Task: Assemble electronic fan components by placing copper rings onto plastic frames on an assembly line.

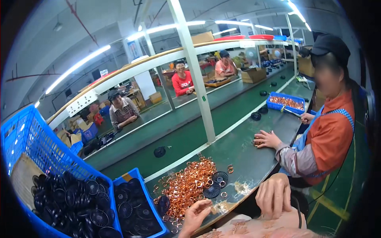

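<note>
Copper rings (189, 184): heaped on your bench (246, 158), beside black discs (216, 184) | your left hand (197, 214): fingers curled, fingertips touching the heap's near edge | your right hand (274, 195): loosely spread, empty, off the bench edge | blue bin (139, 176): left of heap, holds black discs.

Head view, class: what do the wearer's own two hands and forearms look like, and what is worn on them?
Both the left hand and the right hand are bare, without gloves or visible rings. Beneath them shows pale pinkish patterned fabric, crossed by a thin black cable beside the right hand.
</note>
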A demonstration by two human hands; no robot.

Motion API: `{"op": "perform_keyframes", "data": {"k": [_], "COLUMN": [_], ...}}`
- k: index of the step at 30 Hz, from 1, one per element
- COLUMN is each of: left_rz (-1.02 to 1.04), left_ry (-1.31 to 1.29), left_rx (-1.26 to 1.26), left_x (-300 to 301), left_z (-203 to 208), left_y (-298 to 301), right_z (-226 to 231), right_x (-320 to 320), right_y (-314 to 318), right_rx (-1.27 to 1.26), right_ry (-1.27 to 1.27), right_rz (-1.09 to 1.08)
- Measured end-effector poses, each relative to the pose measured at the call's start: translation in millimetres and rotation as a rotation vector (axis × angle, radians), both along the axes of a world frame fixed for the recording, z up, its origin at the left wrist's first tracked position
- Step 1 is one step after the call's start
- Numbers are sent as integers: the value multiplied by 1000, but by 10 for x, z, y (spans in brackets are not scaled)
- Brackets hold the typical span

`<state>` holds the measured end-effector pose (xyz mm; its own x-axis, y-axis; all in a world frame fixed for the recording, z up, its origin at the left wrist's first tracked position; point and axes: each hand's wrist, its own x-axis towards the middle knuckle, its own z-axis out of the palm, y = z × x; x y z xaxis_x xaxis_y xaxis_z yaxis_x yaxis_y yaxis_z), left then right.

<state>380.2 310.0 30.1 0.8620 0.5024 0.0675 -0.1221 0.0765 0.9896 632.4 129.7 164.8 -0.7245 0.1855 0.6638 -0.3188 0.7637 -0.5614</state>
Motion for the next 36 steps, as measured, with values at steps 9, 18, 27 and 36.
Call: {"op": "perform_keyframes", "data": {"k": [9,18,27,36], "left_rz": [-17,103,233,142], "left_ry": [-33,17,26,189], "left_rx": [-11,9,-61,-16], "left_x": [78,-189,-370,-50], "left_z": [-22,76,3,-109], "left_y": [23,9,46,76], "right_z": [120,692,-1913,-1952], "right_x": [-3,-111,1051,1187], "right_y": [-47,-426,1213,1459], "right_rx": [161,219,-924,-1200], "right_ry": [43,13,-66,305], "right_rz": [22,233,-562,-492]}}
